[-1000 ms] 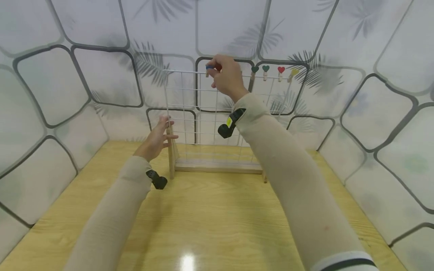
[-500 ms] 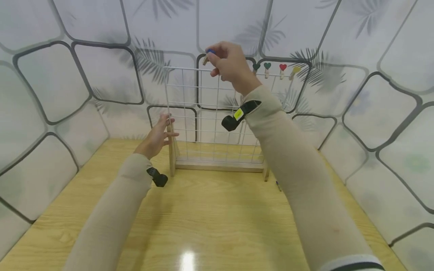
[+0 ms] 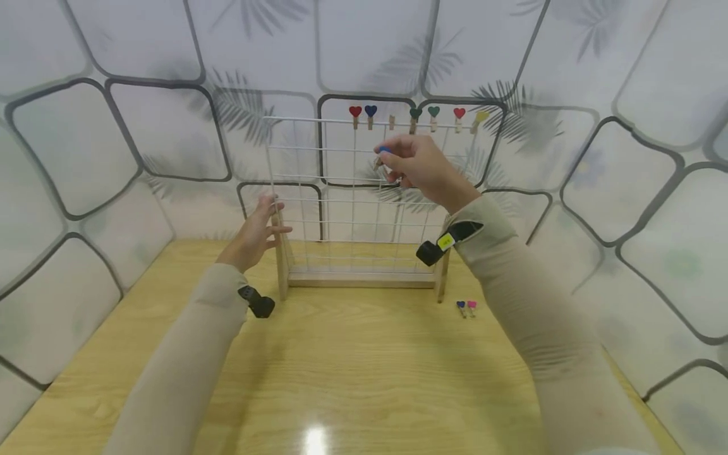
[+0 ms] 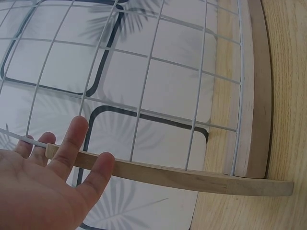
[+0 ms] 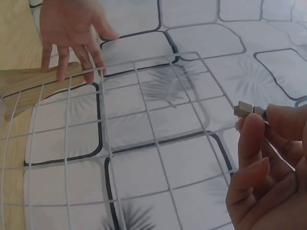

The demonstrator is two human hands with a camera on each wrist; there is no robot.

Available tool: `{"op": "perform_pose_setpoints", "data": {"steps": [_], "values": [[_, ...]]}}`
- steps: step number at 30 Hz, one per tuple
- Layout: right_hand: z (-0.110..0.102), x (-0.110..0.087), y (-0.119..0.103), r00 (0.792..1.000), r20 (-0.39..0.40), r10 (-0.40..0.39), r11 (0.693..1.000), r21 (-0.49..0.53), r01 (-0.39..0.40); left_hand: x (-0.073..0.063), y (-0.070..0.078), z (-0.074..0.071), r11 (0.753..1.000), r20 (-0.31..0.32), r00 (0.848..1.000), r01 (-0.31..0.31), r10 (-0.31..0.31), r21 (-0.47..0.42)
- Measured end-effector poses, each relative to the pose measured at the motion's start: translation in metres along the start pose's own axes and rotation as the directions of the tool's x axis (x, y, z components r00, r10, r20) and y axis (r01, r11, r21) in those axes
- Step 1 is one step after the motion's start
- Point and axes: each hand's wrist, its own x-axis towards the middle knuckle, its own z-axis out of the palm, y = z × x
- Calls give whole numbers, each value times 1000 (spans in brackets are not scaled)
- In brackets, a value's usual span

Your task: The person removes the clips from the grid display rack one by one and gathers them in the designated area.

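In the head view, my right hand [image 3: 426, 165] pinches a small wooden clothespin [image 3: 378, 163] with a blue heart, in front of the upper part of a white wire grid rack [image 3: 361, 279]. The right wrist view shows the wooden legs of that clothespin [image 5: 245, 109] sticking out between thumb and fingers. My left hand [image 3: 253, 235] touches the rack's left side, its fingers spread against the wooden upright [image 4: 192, 178]. Along the top wire several clothespins are clipped, among them a red heart [image 3: 355, 111], a dark blue heart [image 3: 371, 110] and a yellow heart [image 3: 481, 117].
Two more heart clothespins, one blue [image 3: 461, 306] and one pink [image 3: 472, 306], lie on the wooden table [image 3: 364, 366] right of the rack. Patterned panels [image 3: 273, 50] stand close behind the rack and at both sides.
My right hand lifted the blue-heart clothespin above the top wire, then brought it down and right. Clothespins behind the hand came into view. My left hand stays at the upright.
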Motion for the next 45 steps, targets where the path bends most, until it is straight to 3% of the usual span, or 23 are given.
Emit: {"op": "perform_pose_setpoints", "data": {"steps": [15, 25, 36, 45], "values": [[-37, -57, 97, 993, -40, 111, 984, -136, -115, 0, 1, 0, 1000, 10, 1000, -10, 10, 12], [-58, -87, 155, 974, -59, 218, 964, -143, -225, -3, 3, -1, 999, 12, 1000, -16, 16, 39], [-78, -127, 219, 944, -95, 317, 945, -49, -323, -3, 1, -1, 999, 11, 1000, -7, 7, 37], [-91, -158, 259, 896, -155, 416, 891, -129, -436, -3, 2, 1, 999, 12, 1000, -9, 8, 37]]}}
